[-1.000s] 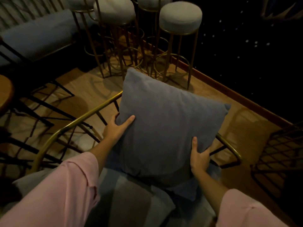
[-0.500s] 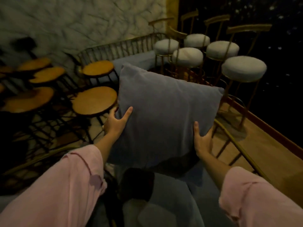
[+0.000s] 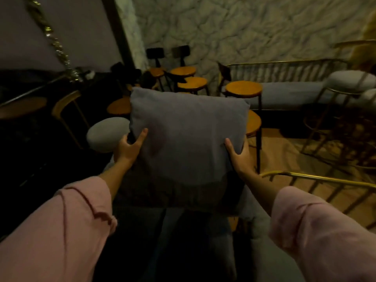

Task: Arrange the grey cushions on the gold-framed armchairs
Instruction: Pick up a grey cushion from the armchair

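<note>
A square grey cushion is held up in the air in front of me, roughly upright. My left hand grips its lower left edge and my right hand grips its lower right edge, thumbs on the near face. Both arms wear pink sleeves. A curved gold rail of an armchair runs at the right, below the cushion's level. More grey upholstery shows dimly below the cushion.
Several round wooden stools on black legs crowd the floor behind the cushion. A grey bench with a gold railing lines the stone wall. Grey-topped gold bar stools stand right. A grey round seat sits left.
I lifted the cushion off the armchair where it leaned on the gold rail and turned left with it; the bar stools moved to the right edge and the wooden stools now lie ahead.
</note>
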Tool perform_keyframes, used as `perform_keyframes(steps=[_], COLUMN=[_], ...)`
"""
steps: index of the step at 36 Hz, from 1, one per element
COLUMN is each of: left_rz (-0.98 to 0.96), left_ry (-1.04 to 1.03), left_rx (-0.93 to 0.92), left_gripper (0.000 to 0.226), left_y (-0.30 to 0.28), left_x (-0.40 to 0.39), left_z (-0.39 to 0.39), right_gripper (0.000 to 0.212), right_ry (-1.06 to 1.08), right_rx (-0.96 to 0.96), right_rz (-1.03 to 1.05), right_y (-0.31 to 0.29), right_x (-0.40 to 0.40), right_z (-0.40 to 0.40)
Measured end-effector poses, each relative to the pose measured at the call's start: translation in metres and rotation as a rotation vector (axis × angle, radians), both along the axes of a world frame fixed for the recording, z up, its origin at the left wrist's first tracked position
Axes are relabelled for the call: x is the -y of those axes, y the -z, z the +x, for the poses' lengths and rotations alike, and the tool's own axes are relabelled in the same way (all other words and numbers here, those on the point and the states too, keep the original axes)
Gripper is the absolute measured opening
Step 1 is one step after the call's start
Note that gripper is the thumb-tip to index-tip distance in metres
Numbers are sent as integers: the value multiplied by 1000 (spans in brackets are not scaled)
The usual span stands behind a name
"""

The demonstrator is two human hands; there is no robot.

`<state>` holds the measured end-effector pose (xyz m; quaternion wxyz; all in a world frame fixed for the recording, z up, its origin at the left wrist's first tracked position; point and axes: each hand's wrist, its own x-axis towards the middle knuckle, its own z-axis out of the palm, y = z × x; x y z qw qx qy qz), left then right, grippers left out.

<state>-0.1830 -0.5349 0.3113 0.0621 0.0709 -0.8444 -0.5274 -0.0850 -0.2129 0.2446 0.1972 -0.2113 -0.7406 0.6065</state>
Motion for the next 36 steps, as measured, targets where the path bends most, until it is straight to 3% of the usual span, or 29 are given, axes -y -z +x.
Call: perform_keyframes(steps=[2, 9, 13, 16, 19, 21, 24, 27, 31, 36], left_rz=[-21, -69, 16, -10, -61, -158, -344, -451, -443, -332], left_ry=[-53, -74, 22, 27, -34, -86, -157, -124, 126, 508], left_rx=[27, 190, 308, 487, 523, 512, 425, 281, 101, -85], left_gripper=[102, 127, 99, 113, 138, 135, 105, 90, 80, 70], left_y=[8, 81, 127, 170, 204, 211, 202, 191, 170, 154], left_x=[40, 135, 142, 147, 153, 149, 129, 98, 34, -77], left_z=[3, -10, 0, 6, 6, 7, 8, 2, -3, 28], right_gripper=[101, 103, 112, 114, 107, 100, 93, 81, 58, 51], right_ry=[-67, -197, -192, -216, -251, -250, -225, -136, 12, 141], right_rx=[47, 190, 365, 492, 529, 507, 490, 442, 407, 524], right_rz=[-4, -3, 73, 176, 283, 331, 351, 389, 448, 474], right_y=[8, 63, 107, 136, 153, 155, 152, 141, 129, 131], right_x=[38, 125, 136, 131, 129, 131, 132, 128, 110, 57], right_z=[-16, -44, -49, -54, -55, -53, -45, -25, 17, 89])
